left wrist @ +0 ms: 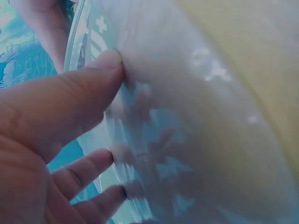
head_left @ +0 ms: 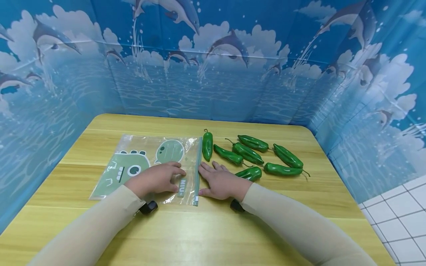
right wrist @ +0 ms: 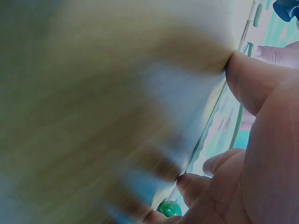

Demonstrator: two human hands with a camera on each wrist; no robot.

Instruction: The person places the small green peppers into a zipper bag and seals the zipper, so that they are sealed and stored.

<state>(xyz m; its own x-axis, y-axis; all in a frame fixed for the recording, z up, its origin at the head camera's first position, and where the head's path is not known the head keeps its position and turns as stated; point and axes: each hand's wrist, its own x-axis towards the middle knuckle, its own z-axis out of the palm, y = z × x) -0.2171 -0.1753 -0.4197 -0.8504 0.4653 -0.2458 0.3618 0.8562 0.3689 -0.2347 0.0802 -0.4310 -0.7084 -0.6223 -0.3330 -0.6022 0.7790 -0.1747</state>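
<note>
A clear zip bag (head_left: 151, 146) printed with green dinosaurs lies flat on the wooden table, its zip edge (head_left: 199, 159) running down the right side. My left hand (head_left: 154, 179) rests on the bag near that edge, thumb and fingers spread apart; in the left wrist view its thumb (left wrist: 74, 95) touches the clear film (left wrist: 210, 140). Just right of the zip edge is my right hand (head_left: 222, 184), palm down with fingers extended, fingertips right at the strip. Beside it lies a green pepper (head_left: 251, 173), partly hidden by that hand.
Several more green peppers lie right of the bag, one upright pepper (head_left: 207, 145) close along the zip edge and a group (head_left: 247, 153) further right. A dolphin-print curtain (head_left: 213, 88) surrounds the table's (head_left: 199, 236) back and sides.
</note>
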